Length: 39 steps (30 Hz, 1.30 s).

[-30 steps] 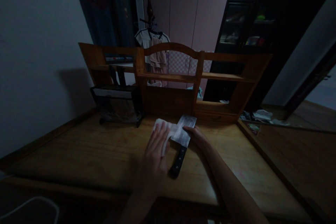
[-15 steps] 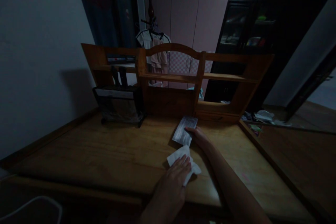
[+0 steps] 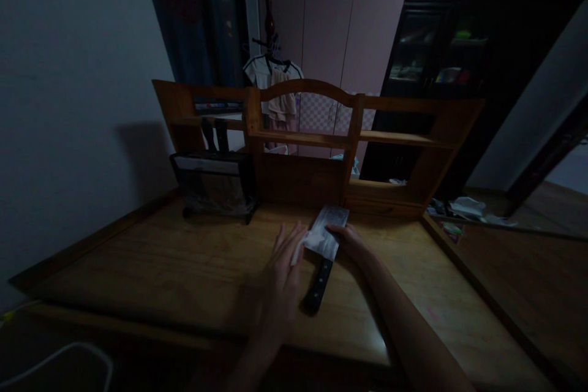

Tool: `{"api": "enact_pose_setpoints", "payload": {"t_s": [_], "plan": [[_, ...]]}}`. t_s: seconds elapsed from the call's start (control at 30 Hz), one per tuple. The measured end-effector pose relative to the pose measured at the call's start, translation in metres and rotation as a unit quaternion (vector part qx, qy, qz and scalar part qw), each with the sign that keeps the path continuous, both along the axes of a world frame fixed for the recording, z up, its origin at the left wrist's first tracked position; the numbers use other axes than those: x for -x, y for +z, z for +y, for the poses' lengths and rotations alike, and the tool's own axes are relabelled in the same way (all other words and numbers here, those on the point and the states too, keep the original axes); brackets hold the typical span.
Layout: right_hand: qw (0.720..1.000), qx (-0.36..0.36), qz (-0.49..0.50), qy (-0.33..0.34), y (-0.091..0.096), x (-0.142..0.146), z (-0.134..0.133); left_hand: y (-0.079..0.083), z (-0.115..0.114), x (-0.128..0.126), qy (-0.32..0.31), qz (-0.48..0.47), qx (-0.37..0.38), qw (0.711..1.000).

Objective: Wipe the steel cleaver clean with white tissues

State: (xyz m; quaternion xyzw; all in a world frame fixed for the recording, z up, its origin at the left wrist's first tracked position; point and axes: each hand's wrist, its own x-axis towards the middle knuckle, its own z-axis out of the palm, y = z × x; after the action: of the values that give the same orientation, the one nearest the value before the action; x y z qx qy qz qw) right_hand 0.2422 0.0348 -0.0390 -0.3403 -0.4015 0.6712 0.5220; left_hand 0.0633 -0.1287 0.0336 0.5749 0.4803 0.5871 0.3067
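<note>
A cleaver [image 3: 327, 234] lies flat on the wooden desk [image 3: 184, 269], its shiny blade pointing away and its black handle [image 3: 318, 285] toward me. My left hand [image 3: 282, 272] lies flat with fingers stretched, pressing a white cloth [image 3: 299, 249] against the blade's left edge. The cloth is mostly hidden under the hand. My right hand [image 3: 351, 244] rests on the blade's right edge, fingertips holding it down on the desk.
A dark knife block [image 3: 214, 180] with handles sticking up stands at the back left. A wooden shelf unit [image 3: 321, 147] runs along the desk's far edge. A pink wardrobe and dark cabinet stand behind. The room is dim.
My left hand with the cloth slid down over the handle toward me, then back up onto the blade's left edge. My right hand stayed on the blade.
</note>
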Motion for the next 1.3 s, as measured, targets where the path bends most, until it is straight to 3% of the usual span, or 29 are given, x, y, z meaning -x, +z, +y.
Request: {"api": "enact_pose_setpoints", "payload": {"t_s": [0.07,0.17,0.23,0.3,0.53,0.73,0.9,1.03,1.13,1.3], "plan": [[1.000,-0.001,-0.003,0.004,0.000,0.000,-0.001,-0.011,0.001,-0.007,-0.048,0.141,-0.022,0.989],[1.000,0.003,-0.011,0.001,-0.002,-0.001,0.001,-0.045,-0.003,-0.017,-0.170,0.302,-0.004,0.938],[1.000,0.006,-0.013,-0.004,-0.005,-0.002,0.003,-0.064,-0.007,-0.020,-0.177,0.359,-0.023,0.916],[1.000,0.006,-0.011,-0.008,-0.006,-0.002,0.005,-0.073,-0.010,-0.019,-0.168,0.385,-0.040,0.907],[1.000,0.008,-0.011,-0.012,-0.006,-0.001,0.005,-0.066,-0.023,-0.001,-0.187,0.394,-0.062,0.898],[1.000,0.006,-0.007,-0.011,-0.009,-0.002,0.007,-0.076,-0.045,0.013,-0.168,0.419,-0.086,0.888],[1.000,0.005,-0.007,-0.013,-0.010,-0.002,0.010,-0.075,-0.057,0.030,-0.170,0.384,-0.034,0.907],[1.000,0.007,-0.010,-0.014,-0.008,-0.001,0.008,-0.050,-0.041,0.022,-0.104,0.307,0.042,0.945],[1.000,0.006,-0.013,-0.012,-0.005,-0.001,0.005,-0.035,-0.019,0.002,-0.079,0.295,0.008,0.952],[1.000,0.012,-0.021,-0.010,-0.005,-0.002,0.005,-0.047,0.000,-0.032,-0.131,0.355,-0.036,0.925]]}}
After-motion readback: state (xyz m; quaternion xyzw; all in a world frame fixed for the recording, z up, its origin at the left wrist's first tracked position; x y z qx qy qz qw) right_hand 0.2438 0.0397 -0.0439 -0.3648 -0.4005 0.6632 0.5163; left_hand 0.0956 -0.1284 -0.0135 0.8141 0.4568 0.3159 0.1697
